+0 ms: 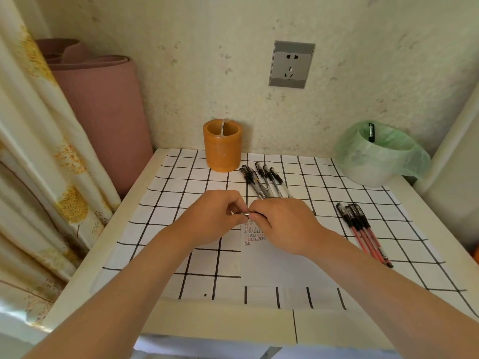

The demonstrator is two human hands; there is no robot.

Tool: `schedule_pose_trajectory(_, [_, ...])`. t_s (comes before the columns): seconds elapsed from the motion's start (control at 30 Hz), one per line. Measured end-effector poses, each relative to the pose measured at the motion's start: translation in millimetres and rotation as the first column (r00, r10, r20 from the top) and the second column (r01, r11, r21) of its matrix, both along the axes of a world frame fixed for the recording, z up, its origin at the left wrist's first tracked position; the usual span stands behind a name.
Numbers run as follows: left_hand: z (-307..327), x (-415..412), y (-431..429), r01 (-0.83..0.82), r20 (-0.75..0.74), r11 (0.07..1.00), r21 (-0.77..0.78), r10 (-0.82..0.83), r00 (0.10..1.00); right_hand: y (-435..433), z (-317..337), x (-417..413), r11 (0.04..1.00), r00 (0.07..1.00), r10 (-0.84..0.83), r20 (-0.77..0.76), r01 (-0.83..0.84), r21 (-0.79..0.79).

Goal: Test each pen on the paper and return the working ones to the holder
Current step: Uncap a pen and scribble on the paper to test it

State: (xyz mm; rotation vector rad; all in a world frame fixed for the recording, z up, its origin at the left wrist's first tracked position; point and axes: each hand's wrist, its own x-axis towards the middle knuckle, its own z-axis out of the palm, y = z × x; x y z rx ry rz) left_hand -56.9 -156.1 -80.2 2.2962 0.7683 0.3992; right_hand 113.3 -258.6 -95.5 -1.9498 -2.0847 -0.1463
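Observation:
My left hand point(216, 216) and my right hand point(281, 224) meet above the top of the white paper point(280, 265). Together they pinch a pen point(246, 215), of which only a short silvery part shows between the fingertips. The paper carries rows of small red and black test marks point(252, 233). Several black pens point(264, 181) lie in a fan behind my hands. Several red pens point(365, 233) lie to the right of the paper. The orange cylindrical holder point(223, 146) stands at the back of the table with nothing visible in it.
A bin lined with a green bag point(378, 154) stands at the back right with one black pen point(371, 132) in it. The table wears a white grid-patterned cloth point(181, 198). A rolled pink mat point(103, 112) and a curtain point(39, 151) flank the left edge. A wall socket point(291, 64) sits above.

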Motion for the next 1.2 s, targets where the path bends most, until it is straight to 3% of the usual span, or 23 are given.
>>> schedule_pose_trajectory(0.2, [2,-5,3,-0.021,0.008,0.999,-0.039,0.022,1.0,1,-1,-2,0.999,0.999,-0.03,-0.031,0.031,0.022])
schedule_pose_trajectory(0.3, [3,-5,4,-0.021,-0.04,1.0,-0.016,0.02,0.999,1,2,-4,0.996,0.995,-0.053,-0.09,0.046,-0.076])
schedule_pose_trajectory(0.43, [-2,-8,9,-0.057,-0.165,0.994,0.094,0.072,0.984,-6,1,2,0.979,0.928,-0.087,-0.363,0.013,-0.203])
schedule_pose_trajectory(0.53, [-5,-9,11,-0.054,-0.217,0.993,0.106,0.076,0.973,-9,2,8,0.983,0.749,-0.168,-0.641,0.079,-0.166])
schedule_pose_trajectory(0.63, [-7,-9,10,-0.014,-0.268,0.995,0.098,0.04,0.962,-7,5,8,0.975,0.339,-0.221,-0.914,0.088,-0.203])
schedule_pose_trajectory(0.67, [-8,-9,9,0.005,-0.291,0.995,0.103,0.025,0.956,-7,6,8,0.975,0.261,-0.222,-0.94,0.061,-0.213])
schedule_pose_trajectory(0.7, [-8,-8,8,0.019,-0.311,0.994,0.111,0.016,0.95,-8,6,9,0.975,0.241,-0.22,-0.945,0.043,-0.216])
schedule_pose_trajectory(0.83, [-12,-4,3,0.03,-0.356,0.984,0.178,0.036,0.934,-18,6,4,0.988,0.333,-0.154,-0.93,0.029,-0.154])
schedule_pose_trajectory(0.97, [-16,-3,-1,0.024,-0.351,0.979,0.205,0.051,0.935,-22,-6,0,0.981,0.255,-0.19,-0.948,0.013,-0.193])
schedule_pose_trajectory(1.2, [-16,0,-1,0.008,-0.336,0.987,0.161,0.047,0.941,-22,-19,-3,0.985,0.381,-0.173,-0.908,0.055,-0.165])
